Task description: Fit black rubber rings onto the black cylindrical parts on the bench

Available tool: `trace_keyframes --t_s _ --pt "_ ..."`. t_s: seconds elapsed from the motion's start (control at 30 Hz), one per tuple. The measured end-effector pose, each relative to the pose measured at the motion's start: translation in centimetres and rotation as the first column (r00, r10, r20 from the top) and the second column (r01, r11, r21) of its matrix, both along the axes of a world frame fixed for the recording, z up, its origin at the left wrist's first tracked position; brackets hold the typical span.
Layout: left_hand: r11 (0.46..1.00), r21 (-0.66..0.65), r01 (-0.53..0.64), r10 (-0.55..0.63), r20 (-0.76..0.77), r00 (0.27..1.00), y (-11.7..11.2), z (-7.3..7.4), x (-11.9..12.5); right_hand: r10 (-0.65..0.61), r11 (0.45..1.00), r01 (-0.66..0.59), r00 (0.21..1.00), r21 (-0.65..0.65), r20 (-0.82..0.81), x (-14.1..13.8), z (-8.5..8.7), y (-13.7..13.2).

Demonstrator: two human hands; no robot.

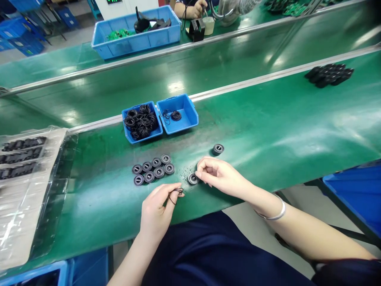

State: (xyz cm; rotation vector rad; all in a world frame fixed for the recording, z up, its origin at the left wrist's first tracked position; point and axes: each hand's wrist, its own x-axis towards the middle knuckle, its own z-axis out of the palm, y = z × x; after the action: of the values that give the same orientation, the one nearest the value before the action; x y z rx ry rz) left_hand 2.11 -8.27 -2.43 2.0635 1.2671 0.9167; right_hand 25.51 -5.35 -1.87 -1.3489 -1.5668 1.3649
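Note:
My left hand [159, 206] pinches a few thin black rubber rings [177, 191] between thumb and fingertips, just above the green work surface. To the right, the closed fingers of my right hand [216, 174] are at the edge of a round black part [193, 178] lying flat on the table; part of their grip is hidden. Small black specks [188, 171] lie scattered beside that part. Left of it, similar round parts [154, 170] with slotted centres stand in two rows. One more round part [218, 149] sits alone beyond my right hand.
Two blue bins hold black rings: a full one [127, 133] and one with a few [186, 119]. A clear plastic tray [50, 198] with black parts lies left. Black pieces [329, 75] are grouped at far right. Across the bench are a blue crate [137, 45] and another person's hand [199, 8].

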Motion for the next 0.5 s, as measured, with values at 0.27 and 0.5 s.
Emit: trace_keyframes --t_s 0.27,0.5 --pt "0.943 0.295 0.154 -0.111 -0.157 0.981 -0.2 -1.4 -0.1 0.003 0.998 -0.007 0.999 0.059 0.052 -0.1 -0.6 0.3" --pt "0.798 0.406 0.444 -0.305 -0.364 0.880 0.0 -1.7 0.5 0.026 0.995 -0.028 0.999 0.099 0.023 0.0 -0.8 0.3"
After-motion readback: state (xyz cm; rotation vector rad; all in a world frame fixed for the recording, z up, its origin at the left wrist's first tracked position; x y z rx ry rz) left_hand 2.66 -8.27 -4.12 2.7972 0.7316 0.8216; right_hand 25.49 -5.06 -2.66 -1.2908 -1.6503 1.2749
